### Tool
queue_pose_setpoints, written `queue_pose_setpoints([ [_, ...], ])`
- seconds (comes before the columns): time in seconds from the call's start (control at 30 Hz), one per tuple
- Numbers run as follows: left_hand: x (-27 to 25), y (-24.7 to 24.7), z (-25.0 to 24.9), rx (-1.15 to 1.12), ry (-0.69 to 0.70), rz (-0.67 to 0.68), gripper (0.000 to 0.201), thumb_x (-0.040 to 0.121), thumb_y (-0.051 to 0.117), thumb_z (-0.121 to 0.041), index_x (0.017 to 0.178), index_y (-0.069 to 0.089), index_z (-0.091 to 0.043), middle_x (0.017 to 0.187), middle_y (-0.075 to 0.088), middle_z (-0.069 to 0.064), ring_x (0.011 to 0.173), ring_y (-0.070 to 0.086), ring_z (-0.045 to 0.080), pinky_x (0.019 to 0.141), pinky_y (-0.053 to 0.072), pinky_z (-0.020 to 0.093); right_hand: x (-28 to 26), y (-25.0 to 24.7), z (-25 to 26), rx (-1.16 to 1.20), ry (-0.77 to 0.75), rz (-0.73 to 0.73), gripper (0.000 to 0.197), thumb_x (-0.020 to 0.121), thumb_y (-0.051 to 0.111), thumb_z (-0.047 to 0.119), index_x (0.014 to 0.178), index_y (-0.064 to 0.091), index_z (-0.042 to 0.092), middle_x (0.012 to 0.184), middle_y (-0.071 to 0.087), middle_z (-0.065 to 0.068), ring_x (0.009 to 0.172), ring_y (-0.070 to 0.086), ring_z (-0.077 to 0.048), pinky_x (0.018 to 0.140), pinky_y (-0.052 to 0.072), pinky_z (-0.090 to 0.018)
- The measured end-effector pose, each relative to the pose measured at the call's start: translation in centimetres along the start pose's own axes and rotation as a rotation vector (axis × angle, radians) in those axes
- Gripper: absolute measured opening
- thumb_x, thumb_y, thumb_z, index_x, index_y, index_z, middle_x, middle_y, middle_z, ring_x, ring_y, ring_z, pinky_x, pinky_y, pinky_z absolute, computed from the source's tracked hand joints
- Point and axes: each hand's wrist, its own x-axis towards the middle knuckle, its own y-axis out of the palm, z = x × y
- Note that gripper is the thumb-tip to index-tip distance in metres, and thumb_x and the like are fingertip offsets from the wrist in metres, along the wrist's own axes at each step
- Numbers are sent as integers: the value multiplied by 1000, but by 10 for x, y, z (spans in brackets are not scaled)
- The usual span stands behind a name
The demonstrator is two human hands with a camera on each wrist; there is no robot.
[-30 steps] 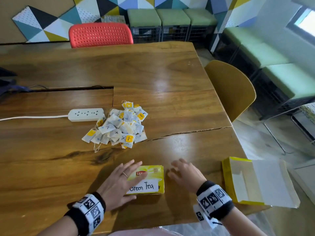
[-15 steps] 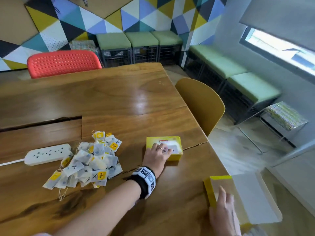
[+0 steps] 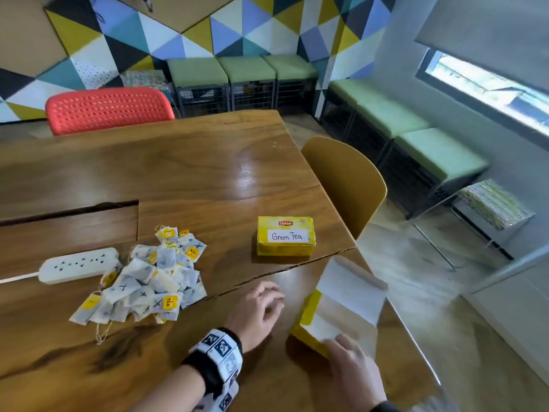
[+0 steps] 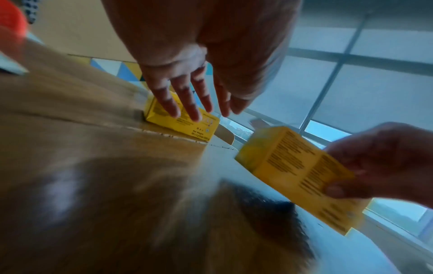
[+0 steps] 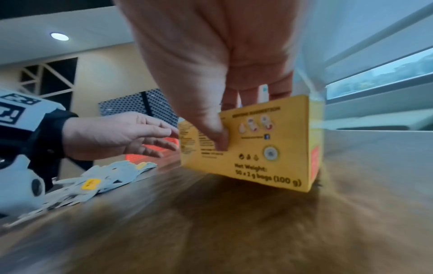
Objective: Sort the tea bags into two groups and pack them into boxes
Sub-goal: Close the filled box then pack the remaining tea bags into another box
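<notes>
Setting up the boxes, looks like, sorting hasn't started. Right hand (image 3: 353,362) has its fingers clamped on the open box (image 3: 335,304) at the counter's (image 3: 184,179) near right edge, thumb on one side. Left hand (image 3: 257,313) hovers beside it, fingers loose, holding nothing. Two boxes total; the closed green tea box (image 3: 285,237) sits further back. One unsorted pile of tea bags (image 3: 142,281) by the power strip (image 3: 78,265), too many to count. Next I'd guess: stand that box upright within reach.

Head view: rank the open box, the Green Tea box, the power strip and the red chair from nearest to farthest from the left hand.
From the left hand:
1. Open box, just right of it, held by the right hand.
2. Green Tea box, ahead, closed.
3. Power strip, far left, past the tea bags.
4. Red chair, across the table.
</notes>
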Motion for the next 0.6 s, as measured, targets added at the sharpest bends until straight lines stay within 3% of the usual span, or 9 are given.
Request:
queue_pose_setpoints([
  [0.07,-21,-1,1,-103,-84,31,57,89,39,-63,128,54,-23,127,49,-15,114,52,2,98,42,25,5,16,7,-52,-156,41,23,63,44,35,82,58,38,72,46,16,62,53,-2,45,40,-16],
  [0.1,-29,-5,2,-168,-148,11,55,90,45,-60,131,49,-24,126,49,-16,116,51,1,99,40,21,8,23,13,-60,-234,42,22,65,46,35,82,60,39,75,46,16,67,50,-2,50,41,-17],
  [0.2,-46,-27,13,-308,-365,-137,36,88,66,-37,118,49,-27,116,59,-16,110,56,0,84,41,5,22,47,41,-44,-448,43,21,68,48,37,81,63,41,79,46,17,72,47,-1,55,42,-17],
  [0.27,-59,-46,26,-280,-457,-193,31,87,69,-26,113,51,-27,111,60,-16,106,56,1,74,37,-3,30,54,66,-14,-549,84,27,68,47,32,85,65,42,79,50,19,73,50,0,57,44,-15],
  [0.33,-78,-66,41,-243,-499,-220,30,88,68,-24,113,53,-28,109,59,-17,104,54,0,73,35,-5,39,57,92,78,-632,120,29,73,49,28,91,67,40,79,56,19,69,55,0,57,44,-13],
  [0.4,-100,-85,61,-212,-555,-229,28,86,69,-30,111,57,-30,107,62,-19,105,58,3,78,40,3,49,54,118,269,-647,126,24,80,55,22,98,66,35,81,60,16,67,59,-5,58,44,-15],
  [0.47,-126,-99,81,-209,-617,-190,28,81,69,-40,106,59,-36,107,65,-19,105,59,6,87,48,22,61,52,142,456,-596,100,21,86,56,20,102,65,30,84,63,11,69,61,-10,61,47,-20],
  [0.5,-139,-106,89,-234,-629,-166,28,79,69,-42,105,58,-39,107,66,-20,104,60,4,89,49,26,70,51,153,516,-549,100,20,87,55,21,103,66,28,84,64,9,69,61,-10,63,48,-21],
  [0.6,-170,-125,98,-417,-639,-131,38,82,75,-23,111,55,-39,104,68,-25,100,63,-6,84,50,15,104,51,181,593,-441,72,24,85,56,21,105,69,21,82,66,10,72,59,3,67,45,-9],
])
